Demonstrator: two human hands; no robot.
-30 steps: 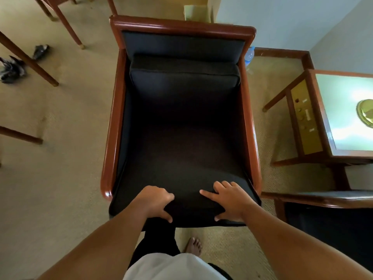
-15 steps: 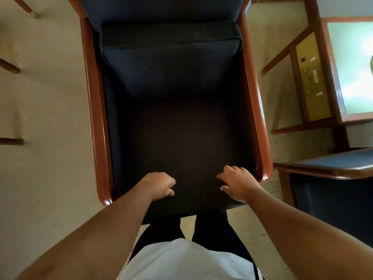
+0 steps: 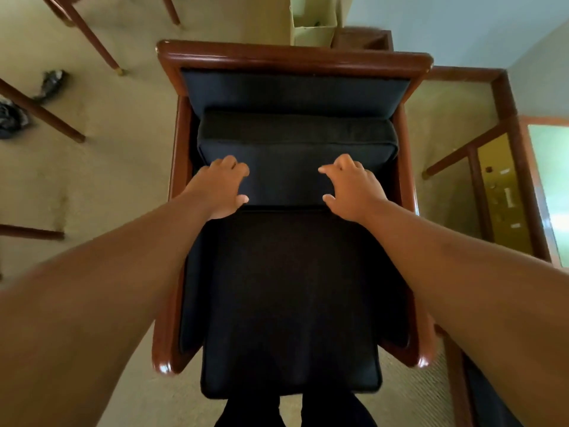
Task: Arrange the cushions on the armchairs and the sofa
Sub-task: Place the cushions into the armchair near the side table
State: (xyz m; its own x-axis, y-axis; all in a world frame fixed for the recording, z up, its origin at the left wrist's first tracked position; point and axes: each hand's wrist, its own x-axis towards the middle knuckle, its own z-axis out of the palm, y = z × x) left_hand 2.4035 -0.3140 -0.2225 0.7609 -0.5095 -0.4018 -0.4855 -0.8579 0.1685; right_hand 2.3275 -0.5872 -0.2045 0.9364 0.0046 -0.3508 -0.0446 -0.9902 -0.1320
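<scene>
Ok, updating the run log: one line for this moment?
left hand: on back cushion; right hand: same; seat cushion: juts past armchair arms

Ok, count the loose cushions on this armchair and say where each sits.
2. The back cushion stands against the back of the armchair; the seat cushion lies flat before it on the seat. More may be out of view.
</scene>
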